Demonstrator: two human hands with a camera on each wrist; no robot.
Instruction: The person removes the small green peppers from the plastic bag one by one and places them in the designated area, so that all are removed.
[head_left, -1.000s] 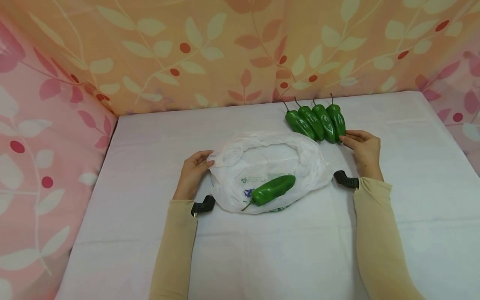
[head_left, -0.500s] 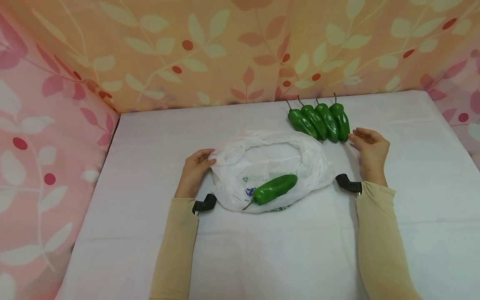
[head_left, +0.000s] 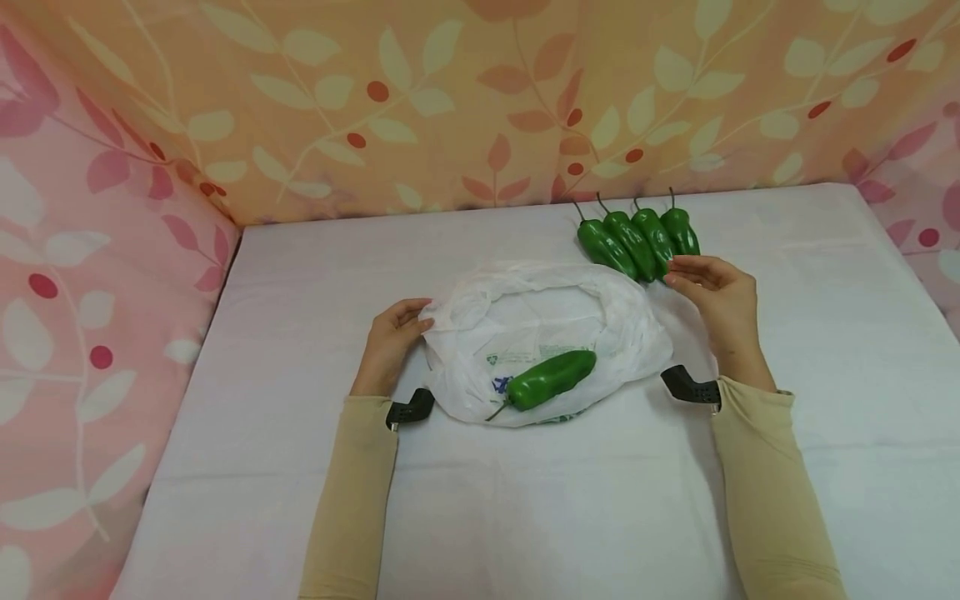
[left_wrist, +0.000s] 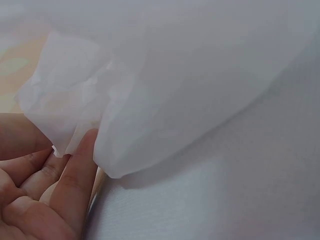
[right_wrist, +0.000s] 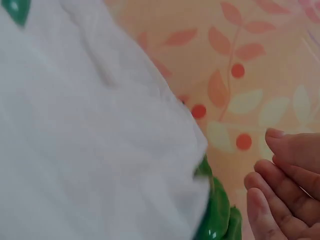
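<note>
A white plastic bag (head_left: 630,337) lies on the table with its mouth spread open and its rim rolled outward. One green pepper (head_left: 551,380) rests in the bag, its stem towards the near left. At the bag's left edge my left hand (head_left: 390,346) pinches the thin plastic; the left wrist view shows the fold between thumb and fingers (left_wrist: 75,185). My right hand (head_left: 723,308) hovers right of the bag with loosely bent fingers and nothing between them. Beyond its fingertips, several green peppers (head_left: 637,237) lie in a row; the hand partly covers the rightmost one.
A white cloth (head_left: 585,517) covers the table. Floral curtains (head_left: 420,108) hang along the back and sides. A small black wrist camera (head_left: 686,387) sits at the right cuff, and a matching camera (head_left: 412,408) at the left.
My right hand first drew away right from the peppers, then came back left towards the bag's right side. My left hand keeps its pinch on the bag. The peppers have stayed put.
</note>
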